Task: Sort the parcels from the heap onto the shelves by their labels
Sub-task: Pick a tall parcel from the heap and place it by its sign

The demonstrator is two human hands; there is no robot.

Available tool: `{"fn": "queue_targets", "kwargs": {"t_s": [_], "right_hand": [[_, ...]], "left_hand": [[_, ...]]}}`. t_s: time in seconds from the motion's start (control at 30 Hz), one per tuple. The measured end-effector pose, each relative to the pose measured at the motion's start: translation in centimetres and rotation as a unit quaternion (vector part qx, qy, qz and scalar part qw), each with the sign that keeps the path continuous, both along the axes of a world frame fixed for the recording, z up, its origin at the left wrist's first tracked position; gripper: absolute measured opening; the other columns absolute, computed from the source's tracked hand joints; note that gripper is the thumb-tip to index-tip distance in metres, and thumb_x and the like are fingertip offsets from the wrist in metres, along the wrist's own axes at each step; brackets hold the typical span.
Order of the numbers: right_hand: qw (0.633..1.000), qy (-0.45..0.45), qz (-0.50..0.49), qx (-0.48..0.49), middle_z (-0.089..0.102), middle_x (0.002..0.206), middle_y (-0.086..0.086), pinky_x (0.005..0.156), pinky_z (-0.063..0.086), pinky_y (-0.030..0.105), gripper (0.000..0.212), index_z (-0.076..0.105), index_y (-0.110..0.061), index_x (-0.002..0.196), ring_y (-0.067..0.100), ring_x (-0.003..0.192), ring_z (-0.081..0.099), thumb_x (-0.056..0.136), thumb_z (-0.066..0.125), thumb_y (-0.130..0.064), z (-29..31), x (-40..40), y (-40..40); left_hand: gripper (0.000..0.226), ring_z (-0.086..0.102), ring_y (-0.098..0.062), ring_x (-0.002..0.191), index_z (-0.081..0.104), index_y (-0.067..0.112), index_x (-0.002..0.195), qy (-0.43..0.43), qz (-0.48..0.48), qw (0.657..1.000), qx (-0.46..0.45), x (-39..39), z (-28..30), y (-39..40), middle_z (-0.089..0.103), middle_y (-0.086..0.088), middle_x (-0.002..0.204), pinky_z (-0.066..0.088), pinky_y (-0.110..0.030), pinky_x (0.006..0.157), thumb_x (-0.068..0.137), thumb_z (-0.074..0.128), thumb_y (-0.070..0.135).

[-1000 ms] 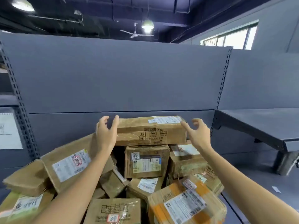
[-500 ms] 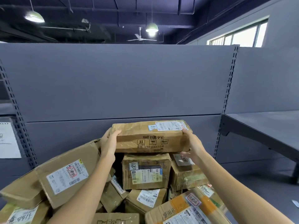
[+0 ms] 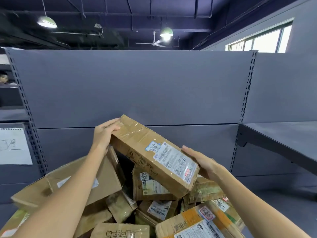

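while your left hand [image 3: 104,133] and right hand [image 3: 204,163] grip the tilted parcel [image 3: 152,155] by its ends, a loosened hold could drop it onto the heap [image 3: 106,182].

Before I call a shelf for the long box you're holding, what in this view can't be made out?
- Label on the long box, head view: print and handwriting too small and glared by tape to read.
- Right hand: fingers hidden under the box.
- White sheet at left: cut off by the frame edge.
- Heap: lower parcels hidden behind both forearms.
- Left hand grips the far end.
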State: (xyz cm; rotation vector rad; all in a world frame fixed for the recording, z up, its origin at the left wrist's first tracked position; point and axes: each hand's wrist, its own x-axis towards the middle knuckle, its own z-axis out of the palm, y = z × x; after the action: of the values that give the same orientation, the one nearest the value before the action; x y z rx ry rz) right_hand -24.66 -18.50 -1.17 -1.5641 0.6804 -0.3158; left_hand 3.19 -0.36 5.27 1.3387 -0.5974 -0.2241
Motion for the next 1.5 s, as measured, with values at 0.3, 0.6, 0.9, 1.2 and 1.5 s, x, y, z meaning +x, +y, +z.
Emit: {"fn": "queue_targets", "kwargs": {"t_s": [0.3,0.6,0.9,1.2,1.5], "right_hand": [[0.986,-0.154,0.03,-0.062,0.073,0.116,0.01,0.075,0.059,0.032,0.05,0.061,-0.021,0.131,0.024,0.098,0.072,0.085,0.063,-0.039,2.1,0.1,0.2],[0.956,-0.29,-0.005,-0.036,0.064,0.136,0.01,0.106,0.044,0.063,0.054,0.047,-0.028,0.147,0.037,0.123,0.062,0.094,0.056,-0.037,1.9,4.8,2.3],[0.962,-0.268,0.026,-0.046,0.06,0.142,0.009,0.106,0.046,0.056,0.06,0.043,-0.032,0.15,0.033,0.127,0.06,0.092,0.06,-0.037,0.1,4.1,2.0],[0.963,-0.263,0.02,-0.05,0.068,0.131,0.003,0.105,0.046,0.055,0.078,0.041,-0.051,0.146,0.03,0.124,0.062,0.079,0.072,-0.026,0.6,4.7,1.9],[0.965,-0.262,0.026,-0.024,0.07,0.128,-0.001,0.112,0.038,0.059,0.085,0.046,-0.054,0.141,0.027,0.124,0.061,0.065,0.08,-0.039,0.8,5.4,2.0]], "left_hand": [[0.058,0.056,-0.016,0.123,0.053,0.034,0.136,0.042,-0.004,0.981,-0.192,-1.8,1.5,-0.4,0.059,0.002,0.137,0.047,-0.041,0.1,0.081,0.067,0.05],[0.108,0.055,-0.006,0.129,0.023,0.063,0.143,-0.064,-0.208,0.974,-0.066,-7.8,-2.6,-3.3,0.055,0.009,0.142,0.042,-0.039,0.111,0.052,0.08,0.078],[0.082,0.05,-0.02,0.137,0.032,0.05,0.15,-0.096,-0.178,0.974,-0.104,-4.6,2.5,-3.5,0.055,0.01,0.146,0.032,-0.058,0.116,0.078,0.07,0.062],[0.076,0.048,-0.03,0.138,0.039,0.028,0.152,-0.164,-0.181,0.964,-0.104,-4.6,5.2,-4.3,0.052,-0.006,0.15,0.035,-0.061,0.114,0.081,0.06,0.044],[0.076,0.055,-0.032,0.131,0.04,0.033,0.151,-0.155,-0.189,0.961,-0.13,-4.4,4.9,-4.6,0.058,-0.008,0.143,0.039,-0.062,0.111,0.078,0.059,0.043]]}}
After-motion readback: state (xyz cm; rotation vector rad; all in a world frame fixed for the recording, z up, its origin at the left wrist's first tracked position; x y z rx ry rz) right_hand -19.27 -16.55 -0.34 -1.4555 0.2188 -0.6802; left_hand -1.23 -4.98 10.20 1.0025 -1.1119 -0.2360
